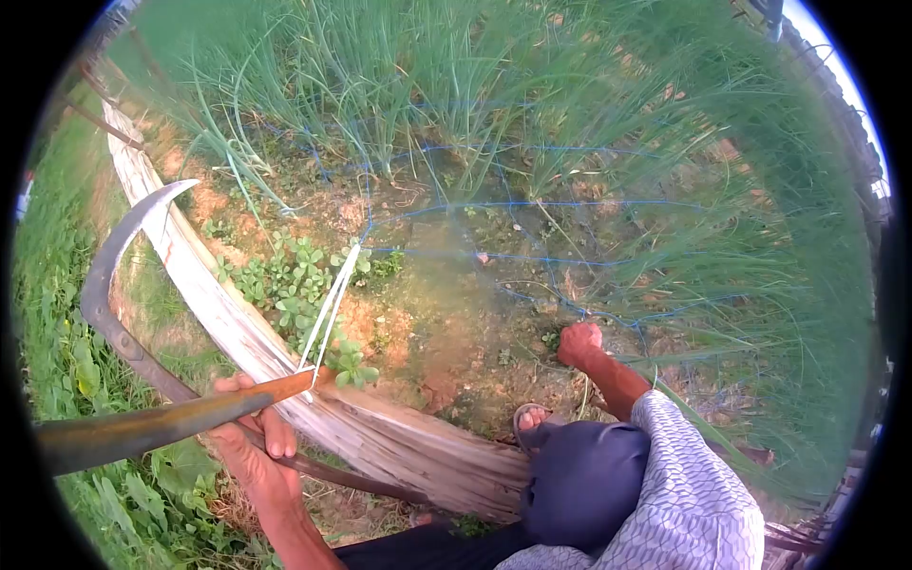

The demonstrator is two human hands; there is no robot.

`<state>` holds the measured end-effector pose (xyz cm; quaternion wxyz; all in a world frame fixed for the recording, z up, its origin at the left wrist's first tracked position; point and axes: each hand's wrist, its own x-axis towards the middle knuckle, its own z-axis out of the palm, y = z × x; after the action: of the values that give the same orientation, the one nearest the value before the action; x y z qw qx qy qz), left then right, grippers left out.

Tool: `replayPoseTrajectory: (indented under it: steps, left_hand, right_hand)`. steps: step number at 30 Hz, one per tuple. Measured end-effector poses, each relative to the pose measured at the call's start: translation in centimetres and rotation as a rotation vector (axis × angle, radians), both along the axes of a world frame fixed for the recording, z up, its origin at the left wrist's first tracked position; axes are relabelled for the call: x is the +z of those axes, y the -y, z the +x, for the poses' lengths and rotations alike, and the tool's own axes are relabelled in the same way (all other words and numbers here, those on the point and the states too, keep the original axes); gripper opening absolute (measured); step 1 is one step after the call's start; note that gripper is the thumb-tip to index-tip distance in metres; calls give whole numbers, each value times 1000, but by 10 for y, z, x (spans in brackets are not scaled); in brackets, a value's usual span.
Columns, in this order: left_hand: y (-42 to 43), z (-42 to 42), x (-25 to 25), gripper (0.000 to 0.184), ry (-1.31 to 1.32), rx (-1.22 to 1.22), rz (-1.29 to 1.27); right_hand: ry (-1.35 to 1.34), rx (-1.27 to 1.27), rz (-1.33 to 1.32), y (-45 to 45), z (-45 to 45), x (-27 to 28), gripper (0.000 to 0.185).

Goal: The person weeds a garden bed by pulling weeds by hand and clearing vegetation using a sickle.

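My left hand (261, 442) is wrapped round the handle of a sickle (128, 347). Its dark curved blade rises at the left, the pale tip across a log. A bamboo pole (180, 418) passes in front of the hand and hides part of the fingers. My right hand (579, 344) is closed, low at the soil beside blue netting. Small green leaves of a weed (551, 338) show at its fingertips; the grip itself is partly hidden.
A long split log (408, 446) edges the bed. White string (332, 299) runs from the pole's end to the blue net (532, 256). Tall onion-like plants (418, 66) fill the far side and right. Low leafy plants (294, 280) grow by the log. My sandalled foot (532, 418) is near it.
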<state>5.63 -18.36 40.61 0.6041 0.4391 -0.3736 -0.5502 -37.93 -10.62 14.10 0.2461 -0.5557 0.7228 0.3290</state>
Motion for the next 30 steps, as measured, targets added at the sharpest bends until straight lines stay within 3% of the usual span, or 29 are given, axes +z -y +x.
replayPoseTrajectory:
  steps: [2, 4, 5, 7, 8, 9, 10, 12, 15, 18, 19, 22, 26, 30]
  left_hand:
    - [1, 2, -2, 56, -8, -16, 6]
    - [0, 2, -2, 60, -12, 16, 31]
    - [0, 1, -2, 60, -5, -9, 88]
    - [2, 1, -2, 63, -19, -11, 13]
    - [0, 1, -3, 63, -13, -38, 74]
    - [2, 2, -2, 64, 28, -29, 49]
    - [3, 4, -1, 66, 69, -10, 11]
    - [2, 5, -1, 66, 87, -1, 21]
    - [3, 2, -2, 67, 95, 17, 3]
    - [3, -1, -2, 68, 135, 49, -3]
    - [2, -2, -2, 69, 165, 65, -1]
    - [3, -2, 0, 69, 167, 58, -3]
    - [2, 1, -1, 70, 159, 86, 11]
    - [4, 7, -2, 71, 48, 44, 24]
  right_hand:
    - [-12, -63, 187, 13, 1, 28, 30]
    - [-8, -395, -135, -3, -28, -6, 40]
    - [-6, -560, -154, -5, -38, -22, 49]
    - [123, -691, -69, -4, -40, -15, 44]
    - [175, -681, -115, -7, -40, -22, 40]
    - [309, -393, 63, 6, -41, -7, 35]
    - [521, -427, -242, -4, -58, -40, 31]
    - [725, -456, -543, -11, -81, -76, 27]
    - [413, -603, -207, -5, -95, -74, 19]
    - [193, -458, -48, -17, -85, -61, 18]
    - [162, -653, -66, -25, -82, -51, 20]
    - [72, -909, -117, -49, -106, -65, 22]
    - [-232, -887, -379, -50, -131, -54, 25]
    - [-354, -818, -506, -49, -125, -62, 27]
